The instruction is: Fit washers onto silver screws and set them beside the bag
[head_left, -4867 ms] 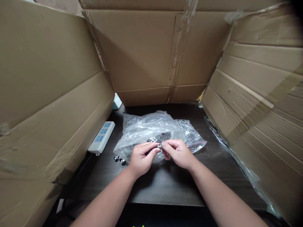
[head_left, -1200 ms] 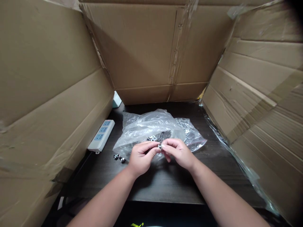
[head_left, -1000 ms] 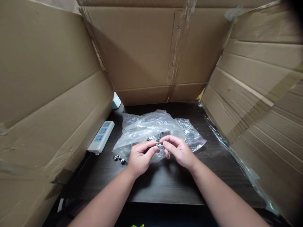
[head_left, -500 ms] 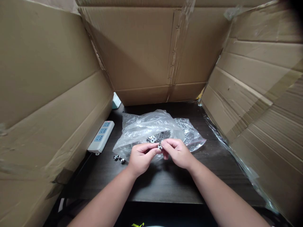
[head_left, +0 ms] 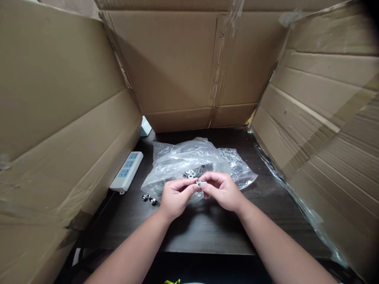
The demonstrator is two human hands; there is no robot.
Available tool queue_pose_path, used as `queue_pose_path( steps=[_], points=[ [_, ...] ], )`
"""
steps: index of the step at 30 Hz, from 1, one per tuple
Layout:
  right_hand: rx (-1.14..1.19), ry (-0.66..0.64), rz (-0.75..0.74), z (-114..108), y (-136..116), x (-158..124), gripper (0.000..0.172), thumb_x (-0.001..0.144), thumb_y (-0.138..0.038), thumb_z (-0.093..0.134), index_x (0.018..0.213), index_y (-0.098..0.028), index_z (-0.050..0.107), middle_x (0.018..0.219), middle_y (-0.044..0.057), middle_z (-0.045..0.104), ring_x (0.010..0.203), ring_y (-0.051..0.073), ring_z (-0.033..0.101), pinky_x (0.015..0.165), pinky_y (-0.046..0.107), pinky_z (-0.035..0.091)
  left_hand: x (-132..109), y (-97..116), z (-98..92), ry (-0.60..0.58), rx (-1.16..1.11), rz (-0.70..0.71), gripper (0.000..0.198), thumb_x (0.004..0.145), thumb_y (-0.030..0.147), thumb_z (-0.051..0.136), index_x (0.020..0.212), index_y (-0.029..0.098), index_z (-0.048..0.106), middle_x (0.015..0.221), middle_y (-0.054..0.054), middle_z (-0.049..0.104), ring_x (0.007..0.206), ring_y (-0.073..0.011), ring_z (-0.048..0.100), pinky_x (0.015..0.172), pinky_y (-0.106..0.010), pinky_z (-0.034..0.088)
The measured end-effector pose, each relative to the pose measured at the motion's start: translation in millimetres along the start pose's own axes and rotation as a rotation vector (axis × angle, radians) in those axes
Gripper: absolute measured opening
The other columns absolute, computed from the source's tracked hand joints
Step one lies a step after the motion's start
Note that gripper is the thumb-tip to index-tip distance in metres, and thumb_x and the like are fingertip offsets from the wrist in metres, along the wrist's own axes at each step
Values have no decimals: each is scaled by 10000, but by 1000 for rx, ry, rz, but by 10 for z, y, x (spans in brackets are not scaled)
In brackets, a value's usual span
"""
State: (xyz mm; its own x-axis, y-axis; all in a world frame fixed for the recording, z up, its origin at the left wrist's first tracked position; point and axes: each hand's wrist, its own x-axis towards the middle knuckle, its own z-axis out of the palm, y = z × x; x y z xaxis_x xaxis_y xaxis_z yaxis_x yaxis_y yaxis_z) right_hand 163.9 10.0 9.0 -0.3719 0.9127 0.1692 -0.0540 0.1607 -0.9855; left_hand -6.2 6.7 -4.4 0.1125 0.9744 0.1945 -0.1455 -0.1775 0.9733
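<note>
My left hand [head_left: 177, 196] pinches one end of a small silvery metal bolt [head_left: 199, 182] between thumb and fingertips. From the other side, the fingers and thumb of my right hand [head_left: 222, 190] close on the bolt's shank, which points right. The fingertips cover much of it, so I cannot tell which small parts sit on it. Just behind the hands lie flat metal washers [head_left: 191, 174] at the mouth of a clear plastic bag [head_left: 180, 156]. Left of my left hand, small dark and shiny metal fasteners [head_left: 149, 199] lie on the table.
A white power strip [head_left: 126, 172] lies on the dark table [head_left: 207, 236] at the left. Cardboard walls [head_left: 177, 67] stand on the left, back and right. Another clear bag [head_left: 241, 167] with a reddish seam lies to the right, and a small white block [head_left: 145, 126] sits in the back left corner.
My right fingers have shifted round the bolt, and its shank now shows pointing right. My left hand stays nearly in place.
</note>
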Motion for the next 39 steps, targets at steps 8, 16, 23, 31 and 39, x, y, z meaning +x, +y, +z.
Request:
queue_pose_path(
  steps=[8,16,23,31,39],
  points=[
    [36,25,21,-9,-7,11,192,844,-351,618,910,-171,609,701,-6,607,551,100,563,534,235,473,3,23,15,21,27,-13,165,696,265,753,828,165,760,656,-44,729,524,-133,615,472,-228,482],
    [121,13,43,-6,8,-2,204,780,-322,692,869,-160,608,730,13,626,567,109,581,548,250,489,-7,35,27,19,-2,1,150,694,260,757,817,173,760,666,-45,735,557,-143,642,495,-231,504],
    [-79,-38,20,-5,-31,3,315,923,-393,489,740,-156,585,593,-8,557,547,103,536,562,241,452,-12,48,25,19,40,12,157,687,250,760,824,174,762,671,-48,739,607,-172,672,519,-247,529],
    [107,8,12,-14,6,1,249,782,-326,690,959,-181,593,805,17,630,589,110,589,550,248,501,-10,20,13,28,37,10,173,705,273,747,834,157,755,692,-61,739,588,-165,661,496,-241,520],
    [-60,-7,-14,1,-32,-23,185,862,-348,588,852,-165,613,745,21,621,566,110,565,545,246,478,-20,46,27,8,59,25,174,697,287,751,821,165,754,688,-61,738,600,-186,677,504,-264,540]
  ],
)
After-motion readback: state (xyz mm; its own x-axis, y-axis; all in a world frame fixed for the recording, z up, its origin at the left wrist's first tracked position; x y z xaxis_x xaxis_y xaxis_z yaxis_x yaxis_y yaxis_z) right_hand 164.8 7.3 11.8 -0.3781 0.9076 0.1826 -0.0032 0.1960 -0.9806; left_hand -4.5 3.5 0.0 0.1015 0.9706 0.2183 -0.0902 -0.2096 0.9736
